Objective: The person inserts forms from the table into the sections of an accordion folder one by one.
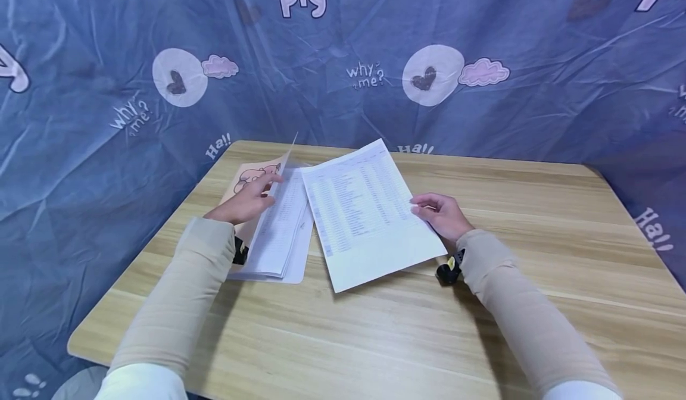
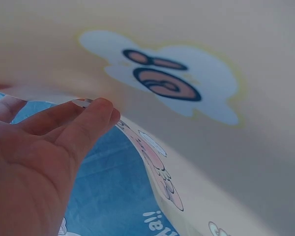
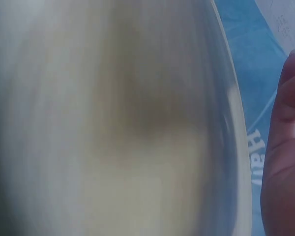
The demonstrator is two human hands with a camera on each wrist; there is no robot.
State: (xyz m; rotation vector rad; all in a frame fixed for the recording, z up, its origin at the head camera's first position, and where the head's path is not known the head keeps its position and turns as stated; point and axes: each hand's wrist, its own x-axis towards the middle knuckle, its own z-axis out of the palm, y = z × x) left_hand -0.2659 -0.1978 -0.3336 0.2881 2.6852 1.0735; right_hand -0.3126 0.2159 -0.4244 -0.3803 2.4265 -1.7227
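On the left of the table lies an opened folder (image 1: 301, 257) with a peach cartoon-pig cover (image 1: 243, 171) that stands partly raised. A stack of printed papers (image 1: 278, 227) sits inside it. My left hand (image 1: 243, 203) pinches the cover's edge; in the left wrist view the thumb and fingers of that hand (image 2: 44, 152) meet at this edge. My right hand (image 1: 442, 215) pinches a loose printed sheet (image 1: 370, 209) by its right edge, and the sheet is tilted, its left corner overlapping the folder. The right wrist view catches only part of that hand (image 3: 287, 147).
A light wooden table (image 1: 536, 227) carries everything. Behind it and along both sides hangs a blue printed cloth (image 1: 321, 90). Small black devices are strapped at both wrists, the right one (image 1: 449, 269) close above the tabletop.
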